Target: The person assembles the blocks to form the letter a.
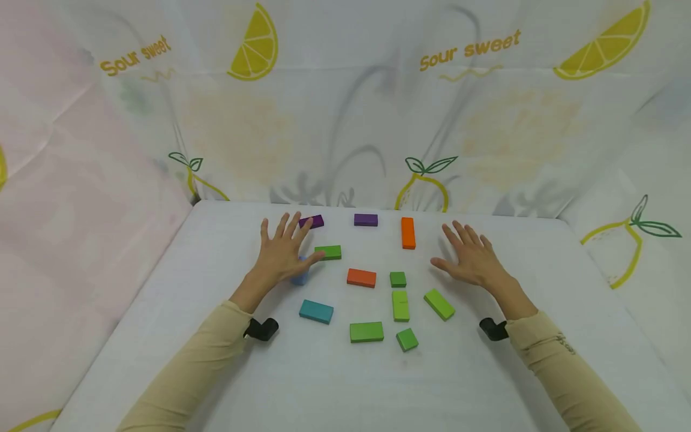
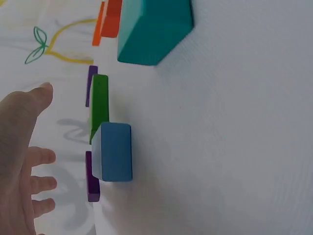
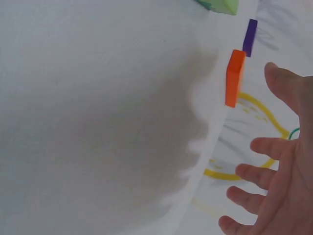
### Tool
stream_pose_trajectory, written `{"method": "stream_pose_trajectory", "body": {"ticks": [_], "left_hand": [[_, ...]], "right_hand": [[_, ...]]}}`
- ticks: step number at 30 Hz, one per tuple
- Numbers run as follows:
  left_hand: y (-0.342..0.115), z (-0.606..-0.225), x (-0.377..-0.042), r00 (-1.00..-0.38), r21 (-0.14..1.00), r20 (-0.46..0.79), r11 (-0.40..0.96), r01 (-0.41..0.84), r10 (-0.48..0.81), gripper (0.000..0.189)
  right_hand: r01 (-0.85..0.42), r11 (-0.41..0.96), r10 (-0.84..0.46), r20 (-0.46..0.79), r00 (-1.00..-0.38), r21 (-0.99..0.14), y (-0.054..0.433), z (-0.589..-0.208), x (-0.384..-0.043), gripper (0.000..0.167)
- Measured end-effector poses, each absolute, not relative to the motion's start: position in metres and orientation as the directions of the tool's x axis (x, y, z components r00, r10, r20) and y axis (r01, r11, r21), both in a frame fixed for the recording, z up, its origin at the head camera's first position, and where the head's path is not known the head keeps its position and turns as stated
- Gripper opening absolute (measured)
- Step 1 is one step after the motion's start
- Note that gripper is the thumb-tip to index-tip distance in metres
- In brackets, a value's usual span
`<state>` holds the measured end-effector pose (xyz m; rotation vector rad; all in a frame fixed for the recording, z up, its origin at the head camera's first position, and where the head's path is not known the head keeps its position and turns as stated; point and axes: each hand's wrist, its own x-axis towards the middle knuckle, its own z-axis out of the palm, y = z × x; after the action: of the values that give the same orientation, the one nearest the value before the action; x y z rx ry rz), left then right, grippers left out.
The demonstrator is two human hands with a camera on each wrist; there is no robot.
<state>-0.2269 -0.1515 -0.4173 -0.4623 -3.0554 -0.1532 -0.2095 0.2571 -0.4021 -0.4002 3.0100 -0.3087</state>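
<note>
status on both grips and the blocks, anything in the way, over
Left grip spread, empty. Right grip likewise. Coloured blocks scattered across white tabletop. Left grip partly hides blue block in head view.

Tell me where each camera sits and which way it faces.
Head: on the person's head, facing forward and down at the table; left hand, right hand and both sleeves show.
Left wrist: on that wrist, facing the blue block; left hand shows.
Right wrist: on that wrist, facing the table, orange block and backdrop cloth; right hand shows.
Shared: head and right wrist both show the orange block.
</note>
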Motion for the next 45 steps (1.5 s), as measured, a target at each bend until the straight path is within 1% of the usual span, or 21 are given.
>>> {"method": "stream_pose_trajectory", "body": {"ticks": [3, 12, 16, 19, 22, 24, 30, 34, 39, 45], "left_hand": [[-0.148, -0.414, -0.225, -0.946, 0.112, 0.074, 0.940, 0.324, 0.317, 0.080], [-0.132, -0.406, -0.213, -0.900, 0.149, 0.105, 0.888, 0.436, 0.424, 0.063], [-0.126, -0.410, -0.207, -0.884, 0.202, 0.130, 0.860, 0.468, 0.450, 0.056], [-0.122, -0.414, -0.204, -0.874, 0.264, 0.164, 0.834, 0.485, 0.457, 0.051], [-0.118, -0.418, -0.200, -0.865, 0.316, 0.191, 0.805, 0.502, 0.465, 0.047], [-0.116, -0.421, -0.199, -0.858, 0.347, 0.201, 0.785, 0.513, 0.472, 0.045], [-0.105, -0.432, -0.193, -0.838, 0.400, 0.243, 0.737, 0.545, 0.488, 0.040], [-0.098, -0.433, -0.187, -0.812, 0.410, 0.276, 0.701, 0.583, 0.514, 0.038], [-0.091, -0.435, -0.186, -0.785, 0.408, 0.281, 0.672, 0.618, 0.551, 0.039], [-0.082, -0.439, -0.185, -0.783, 0.430, 0.259, 0.658, 0.618, 0.566, 0.039]], "right_hand": [[-0.269, 0.934, -0.287, -0.045, -0.957, -0.233, 0.254, -0.400, -0.208, 0.081], [-0.340, 0.898, -0.352, 0.005, -0.936, -0.281, 0.240, -0.396, -0.204, 0.061], [-0.353, 0.879, -0.371, 0.006, -0.929, -0.321, 0.236, -0.398, -0.201, 0.056], [-0.359, 0.859, -0.380, 0.013, -0.925, -0.366, 0.233, -0.398, -0.199, 0.055], [-0.359, 0.834, -0.384, 0.027, -0.923, -0.419, 0.230, -0.400, -0.196, 0.054], [-0.336, 0.814, -0.375, 0.014, -0.927, -0.473, 0.229, -0.402, -0.194, 0.054], [-0.264, 0.748, -0.359, -0.037, -0.933, -0.609, 0.224, -0.414, -0.191, 0.055], [-0.270, 0.710, -0.376, -0.027, -0.926, -0.650, 0.218, -0.420, -0.188, 0.049], [-0.301, 0.660, -0.424, -0.011, -0.905, -0.688, 0.213, -0.424, -0.188, 0.042], [-0.298, 0.619, -0.461, -0.030, -0.887, -0.727, 0.205, -0.425, -0.187, 0.038]]}}
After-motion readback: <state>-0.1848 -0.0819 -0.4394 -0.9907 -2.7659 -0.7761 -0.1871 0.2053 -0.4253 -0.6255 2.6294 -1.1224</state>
